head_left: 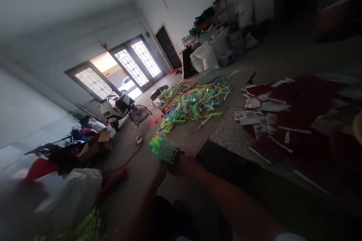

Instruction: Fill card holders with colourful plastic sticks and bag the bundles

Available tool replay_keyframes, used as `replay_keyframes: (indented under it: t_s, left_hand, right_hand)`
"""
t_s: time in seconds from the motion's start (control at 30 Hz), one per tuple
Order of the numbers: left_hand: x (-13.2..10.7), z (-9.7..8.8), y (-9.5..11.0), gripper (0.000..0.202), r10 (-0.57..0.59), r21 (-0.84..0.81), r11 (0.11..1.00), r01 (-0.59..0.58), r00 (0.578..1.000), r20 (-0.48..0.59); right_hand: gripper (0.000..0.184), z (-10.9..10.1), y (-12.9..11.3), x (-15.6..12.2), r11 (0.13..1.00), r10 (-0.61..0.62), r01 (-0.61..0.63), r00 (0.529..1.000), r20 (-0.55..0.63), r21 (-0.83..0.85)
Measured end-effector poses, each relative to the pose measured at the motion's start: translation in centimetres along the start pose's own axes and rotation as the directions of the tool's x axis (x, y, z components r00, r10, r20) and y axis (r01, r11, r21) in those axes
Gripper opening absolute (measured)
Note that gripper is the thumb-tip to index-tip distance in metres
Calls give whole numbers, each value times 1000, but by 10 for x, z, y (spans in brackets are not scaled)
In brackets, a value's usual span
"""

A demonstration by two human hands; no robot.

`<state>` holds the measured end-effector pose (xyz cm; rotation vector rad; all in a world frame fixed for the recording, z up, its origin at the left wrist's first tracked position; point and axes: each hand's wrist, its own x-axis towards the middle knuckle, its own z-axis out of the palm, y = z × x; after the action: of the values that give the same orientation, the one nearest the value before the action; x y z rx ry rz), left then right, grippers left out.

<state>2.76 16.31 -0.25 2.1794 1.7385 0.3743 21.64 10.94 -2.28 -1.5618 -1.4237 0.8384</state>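
Both my arms reach forward over the floor in a tilted, dim head view. My left hand (161, 168) and my right hand (177, 162) meet around a bundle of coloured plastic sticks (162, 147), green, yellow and blue, which fans out away from me. Both hands look closed on the bundle's near end, though the fingers are dark and hard to make out. Farther ahead a large loose pile of the same coloured sticks (192, 101) lies spread on the floor.
A stone-topped low table (232, 135) at right carries red cloth and scattered papers. White sacks (207, 54) and a basin stand beyond the pile. A scooter (114, 109), a fan, a cardboard box (96, 145) and bags sit at left near the glass doors.
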Motion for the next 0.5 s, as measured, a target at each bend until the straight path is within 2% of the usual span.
replay_keyframes:
  t_s: [0.07,0.13,0.2,0.3,0.4,0.5]
  left_hand:
    - [-8,3,5,51,20,-211,977,-29,999,-45]
    - [-13,10,8,61,-7,-478,877,-45,994,-106]
    - [-16,19,11,69,-54,-648,760,-45,990,-133]
    - [-16,33,14,77,-100,-693,719,-42,982,-163]
    - [-12,45,16,83,-158,-679,733,-37,962,-224]
    - [-8,49,17,76,-159,-641,767,-24,961,-226]
  right_hand:
    - [33,-3,2,13,999,26,-24,999,-48,42]
    - [43,-5,6,31,996,41,-34,995,-88,79]
    - [46,-5,10,50,990,68,-54,992,-107,130]
    - [47,0,14,76,974,85,-64,992,-91,216]
    - [60,11,15,90,959,54,-39,998,-45,281]
    - [76,22,16,92,948,11,-12,1000,5,318]
